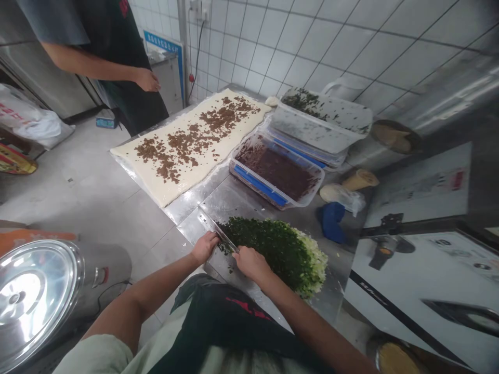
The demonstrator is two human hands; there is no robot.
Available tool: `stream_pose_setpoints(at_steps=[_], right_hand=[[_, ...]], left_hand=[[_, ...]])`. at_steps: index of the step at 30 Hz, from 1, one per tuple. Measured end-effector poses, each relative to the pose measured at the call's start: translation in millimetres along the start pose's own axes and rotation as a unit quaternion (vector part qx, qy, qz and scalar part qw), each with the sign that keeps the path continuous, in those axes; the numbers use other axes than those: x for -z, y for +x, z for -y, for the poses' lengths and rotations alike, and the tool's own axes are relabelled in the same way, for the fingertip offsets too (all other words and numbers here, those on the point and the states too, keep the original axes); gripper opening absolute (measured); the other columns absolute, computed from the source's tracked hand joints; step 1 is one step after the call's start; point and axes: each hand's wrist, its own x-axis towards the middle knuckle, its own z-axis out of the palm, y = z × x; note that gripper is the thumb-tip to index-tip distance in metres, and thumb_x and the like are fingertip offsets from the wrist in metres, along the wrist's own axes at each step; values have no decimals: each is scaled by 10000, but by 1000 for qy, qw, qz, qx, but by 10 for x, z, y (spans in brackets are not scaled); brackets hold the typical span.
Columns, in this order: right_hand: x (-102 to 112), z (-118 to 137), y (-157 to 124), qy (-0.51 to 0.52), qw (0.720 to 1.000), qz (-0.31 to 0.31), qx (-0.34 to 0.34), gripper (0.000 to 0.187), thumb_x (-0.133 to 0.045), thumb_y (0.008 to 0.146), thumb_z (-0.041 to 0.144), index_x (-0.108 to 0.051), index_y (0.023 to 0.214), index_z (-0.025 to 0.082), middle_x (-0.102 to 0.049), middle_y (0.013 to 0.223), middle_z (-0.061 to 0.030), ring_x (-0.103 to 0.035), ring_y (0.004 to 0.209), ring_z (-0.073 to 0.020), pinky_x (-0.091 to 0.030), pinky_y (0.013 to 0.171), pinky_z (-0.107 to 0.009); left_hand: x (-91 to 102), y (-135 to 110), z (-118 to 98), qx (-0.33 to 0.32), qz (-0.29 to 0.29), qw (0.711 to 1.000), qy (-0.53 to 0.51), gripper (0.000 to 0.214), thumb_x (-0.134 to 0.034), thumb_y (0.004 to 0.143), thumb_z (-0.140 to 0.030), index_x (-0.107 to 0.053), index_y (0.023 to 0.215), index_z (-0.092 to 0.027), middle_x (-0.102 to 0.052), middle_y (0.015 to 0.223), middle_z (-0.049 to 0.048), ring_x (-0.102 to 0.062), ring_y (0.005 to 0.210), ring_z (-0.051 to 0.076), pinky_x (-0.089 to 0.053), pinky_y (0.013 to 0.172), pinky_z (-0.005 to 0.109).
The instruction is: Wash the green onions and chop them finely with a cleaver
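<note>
As logged from my remote station: steel cleaver [218,231], stiff, weighty, best held at the handle end, closed in my right grip [251,262]; left grip [205,248] curled at the blade, hold unclear; loose, soft chopped greens [273,254] heaped on the steel surface [241,202].

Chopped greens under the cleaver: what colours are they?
Chopped greens: dark green, pale-green edge; head view.

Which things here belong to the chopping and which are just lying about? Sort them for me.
Belonging to the chopping:
left hand
right hand
cleaver
chopped greens
steel table

Lying about:
dough sheet with brown filling
tub of dark filling
blue cloth
steel pot lid
</note>
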Motion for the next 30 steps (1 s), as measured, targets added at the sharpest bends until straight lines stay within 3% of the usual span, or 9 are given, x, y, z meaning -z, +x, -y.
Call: stream_pose_setpoints(at_steps=[3,7,17,22,30], right_hand=[[-18,52,-6,6,1000,-12,-4,330,-340,828,367,-577,949,171,-644,867,-122,-603,839,-233,-428,674,-306],[30,50,-14,7,1000,18,-8,318,-384,810,378,-600,908,167,-639,887,-130,-600,852,-242,-428,682,-306],[-41,29,31,35,999,28,-27,344,-372,805,392,-607,914,166,-638,901,-137,-602,848,-242,-424,664,-300],[-106,64,25,31,999,2,-26,341,-357,818,380,-609,901,165,-644,876,-133,-604,842,-238,-425,672,-298],[28,10,118,63,997,-2,-42,336,-398,804,422,-609,918,187,-645,879,-106,-601,855,-219,-412,646,-254]], left_hand=[[-23,-3,10,3,-10,1000,11,223,-364,848,-252,-570,846,-166,-529,824,43,-441,809,148,-399,725,273],[-40,-17,31,11,-18,1000,0,195,-386,840,-226,-573,869,-179,-540,804,34,-455,799,143,-405,713,266],[1,-45,37,-4,8,1000,-11,221,-350,853,-223,-564,859,-169,-534,840,33,-455,832,136,-401,736,257],[-31,-48,57,20,-7,1000,-1,217,-369,847,-237,-576,857,-174,-537,835,32,-450,827,145,-398,744,278],[50,-55,-33,4,-9,1000,-21,213,-401,824,-188,-554,971,-176,-560,903,60,-467,857,157,-423,756,303]])
